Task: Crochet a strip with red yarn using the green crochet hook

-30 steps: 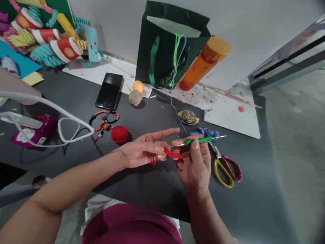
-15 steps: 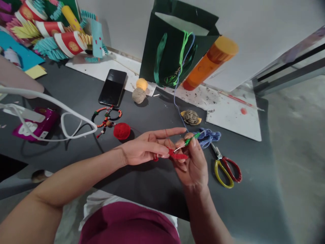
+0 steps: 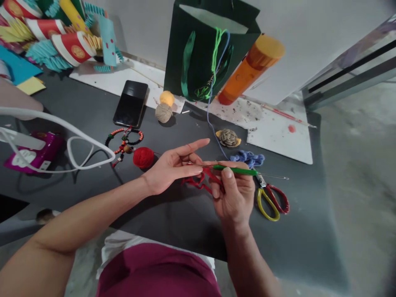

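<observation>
My right hand (image 3: 233, 192) grips a green-handled crochet hook (image 3: 239, 170), lying almost level, one metal end pointing right past the scissors. Its other tip reaches the thumb of my left hand (image 3: 170, 167). Red yarn passes over the left index finger, which is stretched out, while the thumb and other fingers pinch the yarn. Between both hands hangs the red crochet piece (image 3: 212, 175), partly hidden by the right fingers, with loose red strands below. Left of the left hand sits a red yarn ball (image 3: 143, 157).
Scissors (image 3: 272, 200) and blue crochet work (image 3: 247, 158) lie right of my hands. A crocheted rose (image 3: 228, 138), yellow and beige balls, a phone (image 3: 130, 103) and beaded bracelets lie beyond. A dark green bag (image 3: 204, 53) and orange tube (image 3: 247, 72) stand behind; white cables (image 3: 77, 119) cross the left.
The hook has swung from a slant to nearly level, showing its full handle and right end. The red piece has shifted, with more loose strands visible. The whole view has shifted slightly.
</observation>
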A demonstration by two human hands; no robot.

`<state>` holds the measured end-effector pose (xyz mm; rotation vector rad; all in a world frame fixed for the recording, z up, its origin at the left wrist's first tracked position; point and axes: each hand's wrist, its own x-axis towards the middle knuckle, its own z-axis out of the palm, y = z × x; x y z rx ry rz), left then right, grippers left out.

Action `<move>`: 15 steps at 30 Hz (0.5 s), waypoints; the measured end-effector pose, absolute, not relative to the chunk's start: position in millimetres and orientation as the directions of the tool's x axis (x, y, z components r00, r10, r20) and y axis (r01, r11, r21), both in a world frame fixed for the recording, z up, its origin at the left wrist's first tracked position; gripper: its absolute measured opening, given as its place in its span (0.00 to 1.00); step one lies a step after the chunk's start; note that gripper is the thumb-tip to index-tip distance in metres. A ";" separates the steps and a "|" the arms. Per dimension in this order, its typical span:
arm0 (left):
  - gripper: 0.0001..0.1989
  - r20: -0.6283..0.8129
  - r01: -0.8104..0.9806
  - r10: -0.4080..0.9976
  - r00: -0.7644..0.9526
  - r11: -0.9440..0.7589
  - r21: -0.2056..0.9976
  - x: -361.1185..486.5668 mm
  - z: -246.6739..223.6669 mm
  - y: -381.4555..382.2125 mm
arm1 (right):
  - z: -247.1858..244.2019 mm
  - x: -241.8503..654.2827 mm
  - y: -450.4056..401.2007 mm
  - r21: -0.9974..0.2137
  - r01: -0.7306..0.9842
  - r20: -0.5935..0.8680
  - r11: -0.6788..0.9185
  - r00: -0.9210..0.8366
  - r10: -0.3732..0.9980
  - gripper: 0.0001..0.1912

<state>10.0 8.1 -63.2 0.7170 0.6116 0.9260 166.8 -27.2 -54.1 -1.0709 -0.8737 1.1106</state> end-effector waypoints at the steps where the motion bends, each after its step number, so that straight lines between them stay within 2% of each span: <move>1: 0.31 -0.161 -0.484 0.867 0.472 0.408 0.774 9.6 -63.3 8.7 | -53.5 167.6 -26.8 -0.964 -0.251 0.026 0.088 0.241 0.970 0.13; 11: 0.31 -0.160 -0.468 0.870 0.467 0.397 0.790 8.3 -62.3 10.0 | -45.8 172.7 -24.5 -0.967 -0.253 -0.036 0.024 0.228 0.973 0.17; 15: 0.30 -0.150 -0.475 0.878 0.455 0.382 0.793 8.0 -61.9 10.6 | -45.3 175.6 -23.1 -0.965 -0.260 -0.026 0.031 0.213 0.977 0.15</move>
